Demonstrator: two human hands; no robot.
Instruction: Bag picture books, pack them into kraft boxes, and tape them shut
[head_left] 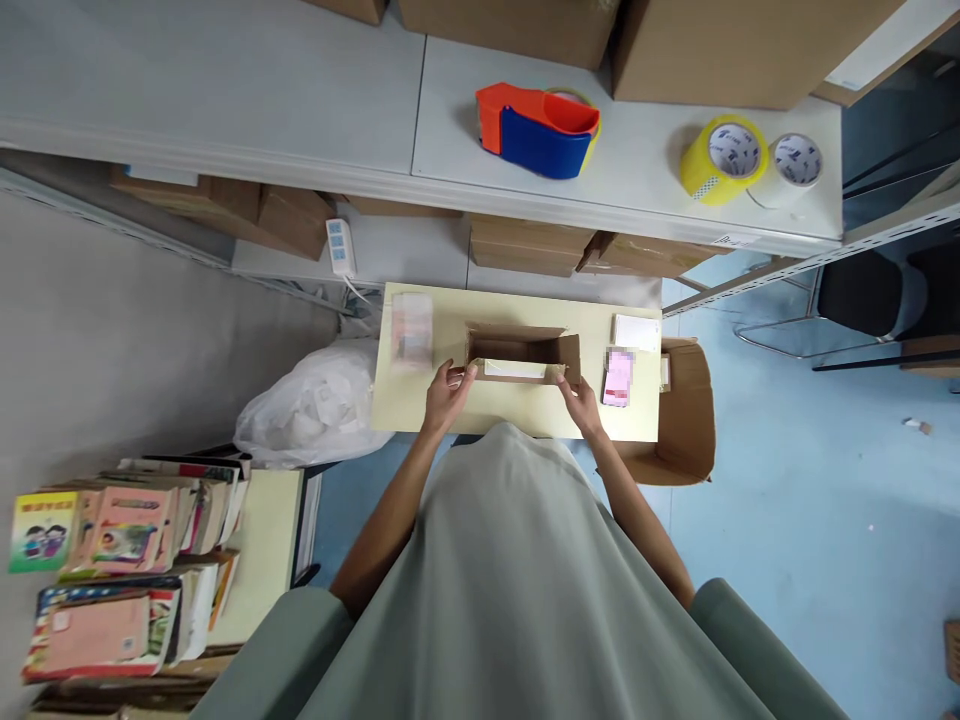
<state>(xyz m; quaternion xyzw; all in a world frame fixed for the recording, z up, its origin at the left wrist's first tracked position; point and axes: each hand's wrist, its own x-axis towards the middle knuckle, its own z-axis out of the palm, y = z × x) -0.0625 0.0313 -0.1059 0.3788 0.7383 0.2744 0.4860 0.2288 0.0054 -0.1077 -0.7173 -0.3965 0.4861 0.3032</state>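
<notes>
A small open cardboard box rests on the pale yellow table, its inside dark and its near flap carrying a white strip. My left hand grips the near left corner, thumb on the flap. At the near right corner, my right hand holds the box the same way. To the right lies a phone with a pink screen, below a white pad or small box. A clear packet lies left of the box, its contents blurred.
Above the table, a grey shelf bears an orange and blue tape dispenser, tape rolls and cartons. A white plastic bag and stacked books stand left. An open carton sits right; a chair stands beyond.
</notes>
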